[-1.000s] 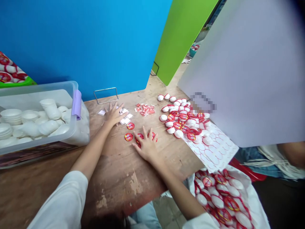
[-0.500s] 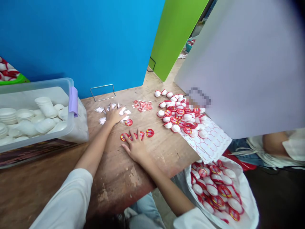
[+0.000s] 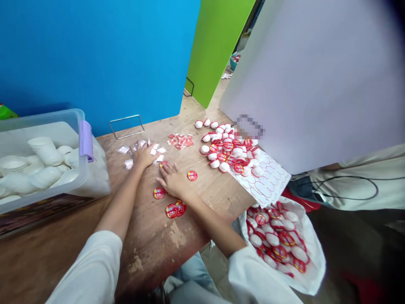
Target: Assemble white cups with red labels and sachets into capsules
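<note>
My left hand [image 3: 144, 156] lies over a scatter of small white packets [image 3: 123, 150], fingers spread and resting among them. My right hand [image 3: 174, 180] is flat on the tabletop with fingers stretched out, their tips touching a round red label [image 3: 162, 164] that they partly cover. Closer to the table's front edge, below this hand, are a single red label [image 3: 158, 193] and a small overlapping group of red labels [image 3: 171, 210]. Another red label [image 3: 192, 175] sits to its right. Beyond the hands is a little pile of red-and-white packets [image 3: 181, 141].
At left stands a clear bin [image 3: 98, 169] of white cups [image 3: 46, 151]. White cups with red lids [image 3: 224, 167] are heaped at right beside a label sheet [image 3: 268, 179]. A white sack [image 3: 313, 283] holds more. Blue [image 3: 95, 55], green [image 3: 218, 46] and grey [image 3: 316, 84] panels surround the table [image 3: 205, 198].
My right hand has moved forward from the row of red labels to the single label near my left hand. Several labels from the row now lie nearer the front edge. The view has shifted slightly.
</note>
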### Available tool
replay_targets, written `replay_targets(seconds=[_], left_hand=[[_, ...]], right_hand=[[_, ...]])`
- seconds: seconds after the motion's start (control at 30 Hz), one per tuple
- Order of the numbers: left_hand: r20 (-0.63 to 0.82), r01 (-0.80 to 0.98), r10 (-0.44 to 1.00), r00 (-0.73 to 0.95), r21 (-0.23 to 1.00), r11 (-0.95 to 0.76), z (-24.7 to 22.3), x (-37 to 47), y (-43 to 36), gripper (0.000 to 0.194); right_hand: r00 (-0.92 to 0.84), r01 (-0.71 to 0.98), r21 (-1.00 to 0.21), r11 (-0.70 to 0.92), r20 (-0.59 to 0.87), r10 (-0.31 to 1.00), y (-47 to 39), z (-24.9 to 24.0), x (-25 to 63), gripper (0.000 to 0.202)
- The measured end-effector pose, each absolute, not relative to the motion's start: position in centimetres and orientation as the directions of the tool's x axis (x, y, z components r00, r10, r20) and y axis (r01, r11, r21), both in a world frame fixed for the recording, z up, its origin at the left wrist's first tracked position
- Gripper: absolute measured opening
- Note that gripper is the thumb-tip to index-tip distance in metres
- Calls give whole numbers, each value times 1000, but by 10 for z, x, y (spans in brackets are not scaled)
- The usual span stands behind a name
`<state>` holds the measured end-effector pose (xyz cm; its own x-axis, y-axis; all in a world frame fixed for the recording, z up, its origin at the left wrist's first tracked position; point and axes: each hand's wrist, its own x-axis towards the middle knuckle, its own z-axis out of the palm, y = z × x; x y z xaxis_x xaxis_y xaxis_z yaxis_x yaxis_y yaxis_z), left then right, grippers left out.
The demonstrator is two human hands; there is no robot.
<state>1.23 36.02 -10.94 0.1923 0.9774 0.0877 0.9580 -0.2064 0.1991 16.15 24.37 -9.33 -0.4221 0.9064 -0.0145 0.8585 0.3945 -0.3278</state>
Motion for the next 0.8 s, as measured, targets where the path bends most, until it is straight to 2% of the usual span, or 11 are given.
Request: replay_targets(seconds=[0.2, 0.37, 0.43, 0.53, 0.67, 0.8], left_hand=[[94, 956, 976, 194, 206, -210, -113, 12, 363, 60], [100, 953, 975, 198, 213, -216, -114, 11, 363, 60], [103, 953, 975, 197, 214, -215, -113, 11, 362, 59], [107, 952, 974, 199, 214, -218, -112, 10, 360, 59], [108, 954, 975, 195, 210, -214, -112, 12, 355, 59], [121, 962, 978, 170, 197, -191, -114, 15, 347, 55]], right_hand=[[-445, 818, -400, 413, 14, 895, 167, -83, 190, 53], [-223, 896, -390, 213, 19, 975, 178, -87, 220, 58], [-205, 911, -370, 184, -18, 979, 181, -92, 226, 57], [-260, 894, -386, 227, -33, 965, 168, -95, 226, 52], [-299, 850, -446, 281, 33, 954, 146, -90, 213, 52], [-368, 829, -438, 348, 41, 929, 150, -93, 195, 52]])
